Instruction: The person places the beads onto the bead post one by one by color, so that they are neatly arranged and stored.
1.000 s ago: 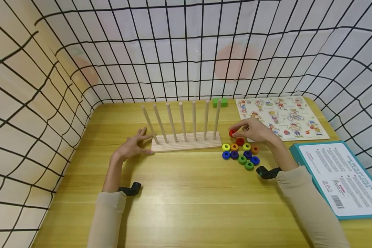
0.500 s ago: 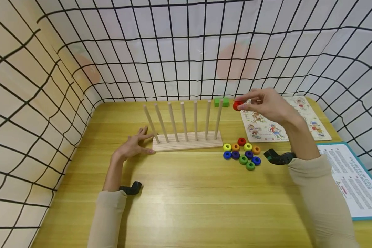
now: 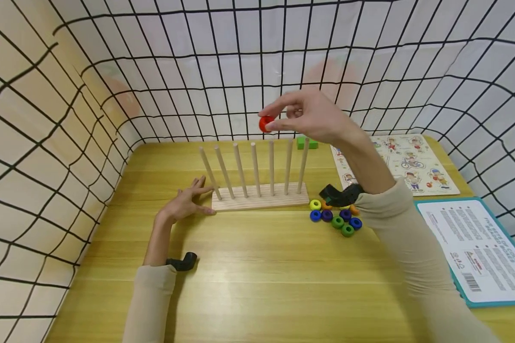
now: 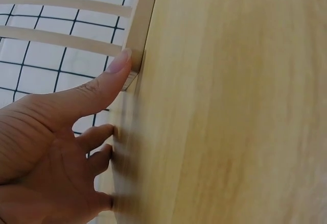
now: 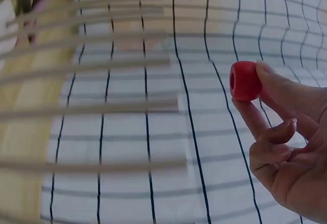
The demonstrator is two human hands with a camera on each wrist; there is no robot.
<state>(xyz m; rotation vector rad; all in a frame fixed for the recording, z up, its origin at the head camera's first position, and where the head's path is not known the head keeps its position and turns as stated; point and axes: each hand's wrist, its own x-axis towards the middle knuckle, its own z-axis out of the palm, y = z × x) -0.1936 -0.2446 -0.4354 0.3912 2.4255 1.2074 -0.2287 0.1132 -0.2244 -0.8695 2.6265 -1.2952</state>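
Red ring (image 3: 265, 124) up in the air, its hole facing left.
The right hand (image 3: 313, 116) is pinching it above the pegs (image 3: 255, 167); the left hand (image 3: 184, 202) is lying flat on the yellow table (image 3: 257, 267), touching the peg board (image 3: 259, 201).

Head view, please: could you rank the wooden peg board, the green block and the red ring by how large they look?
1. wooden peg board, clearly largest.
2 and 3. green block and red ring look alike; the ring is raised nearer the camera, so unsure.

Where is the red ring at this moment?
In the head view the red ring is in the air, pinched by the right hand above the tops of the pegs on the wooden peg board, right of centre in the row.
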